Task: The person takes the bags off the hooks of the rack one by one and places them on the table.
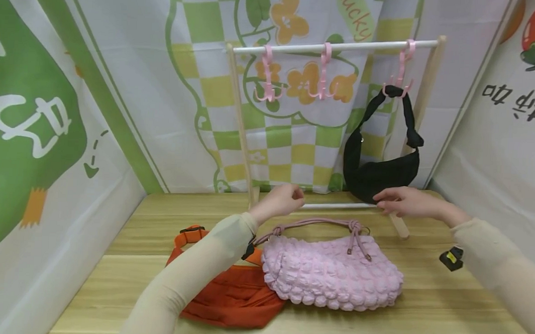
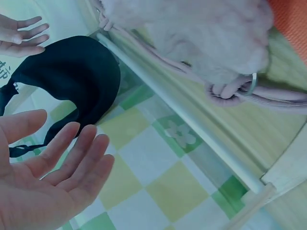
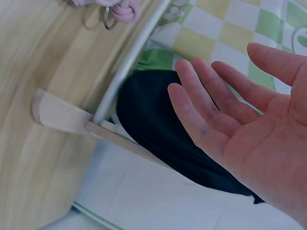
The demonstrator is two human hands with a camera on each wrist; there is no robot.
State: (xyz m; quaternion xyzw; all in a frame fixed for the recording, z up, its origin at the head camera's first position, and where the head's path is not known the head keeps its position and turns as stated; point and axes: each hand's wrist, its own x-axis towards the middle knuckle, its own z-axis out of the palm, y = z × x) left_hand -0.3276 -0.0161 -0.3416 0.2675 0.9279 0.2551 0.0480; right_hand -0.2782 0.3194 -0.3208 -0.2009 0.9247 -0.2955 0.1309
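Note:
A black shoulder bag [image 1: 381, 174] hangs by its strap from the right pink hook [image 1: 401, 68] on the rack. Beside the bag's lower right side is my right hand [image 1: 407, 202], its fingers loosely extended; whether they touch the cloth I cannot tell. My left hand [image 1: 280, 202] hovers behind the pink bag, holding nothing, and its relaxed fingers show in the left wrist view. The puffy pink bag [image 1: 332, 274] with a knotted cord strap lies on the table. Left of it, an orange-red bag [image 1: 235, 297] is partly hidden by my left forearm.
Two more pink hooks, a left one [image 1: 268, 75] and a middle one [image 1: 324, 72], hang on the white bar [image 1: 295, 48]. A small black object [image 1: 452, 258] with a yellow mark lies on the wooden table [image 1: 427, 313]. Printed cloths surround the table.

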